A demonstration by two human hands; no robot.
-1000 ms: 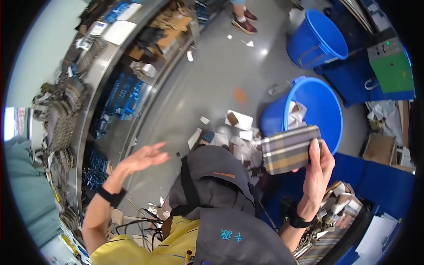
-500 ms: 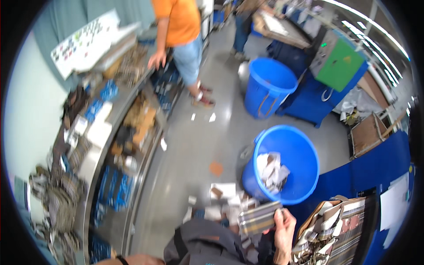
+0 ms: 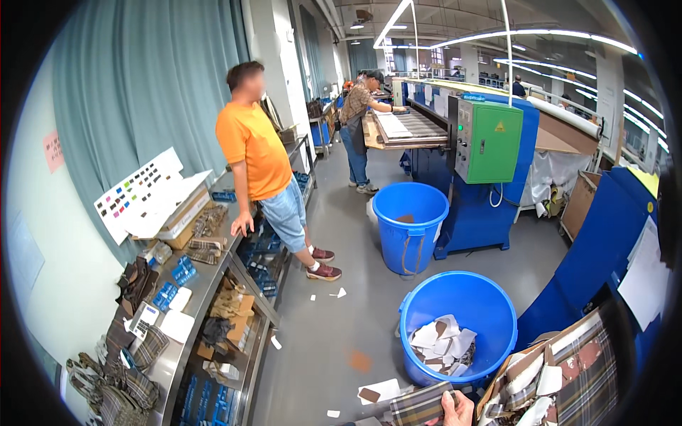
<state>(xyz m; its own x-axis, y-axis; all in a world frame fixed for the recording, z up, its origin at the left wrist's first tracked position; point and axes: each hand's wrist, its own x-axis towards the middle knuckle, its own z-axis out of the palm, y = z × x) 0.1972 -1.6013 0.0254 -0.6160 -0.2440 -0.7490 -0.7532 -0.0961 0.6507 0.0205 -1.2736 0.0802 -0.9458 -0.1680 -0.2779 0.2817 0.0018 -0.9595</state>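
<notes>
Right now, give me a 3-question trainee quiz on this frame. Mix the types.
1. True or false: the right hand grips a plaid piece.
2. Which bin holds the pale scraps? A) the near bin B) the far bin
3. Fill in: the person in orange rests one hand on the ____.

Key
1. True; only the fingertips show at the lower edge.
2. A
3. Bench, on the left. The left hand is out of view.
</notes>
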